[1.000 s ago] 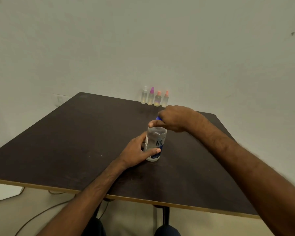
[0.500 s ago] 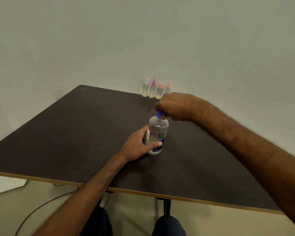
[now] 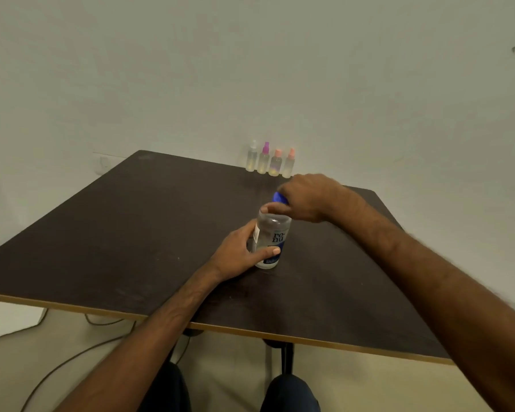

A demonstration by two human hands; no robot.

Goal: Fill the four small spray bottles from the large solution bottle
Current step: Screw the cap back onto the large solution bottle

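Observation:
The large clear solution bottle (image 3: 272,234) with a dark blue label stands upright near the middle of the dark table (image 3: 131,227). My left hand (image 3: 238,254) grips its lower body from the left. My right hand (image 3: 304,197) sits on top, fingers curled round its blue cap (image 3: 278,198). Several small spray bottles stand in a row at the table's far edge by the wall: a clear-topped one (image 3: 252,156), a purple-topped one (image 3: 264,158) and two orange-topped ones (image 3: 275,162) (image 3: 289,163). All of these have their tops on.
A pale wall rises right behind the table. The table's front edge (image 3: 250,331) runs across the lower view, with my knees (image 3: 289,391) below it. A cable (image 3: 72,361) trails on the floor at lower left, beside a white object (image 3: 9,319).
My right hand has stayed on the blue cap and shifted slightly around it. The left hand keeps its hold on the bottle. The camera view has moved a little.

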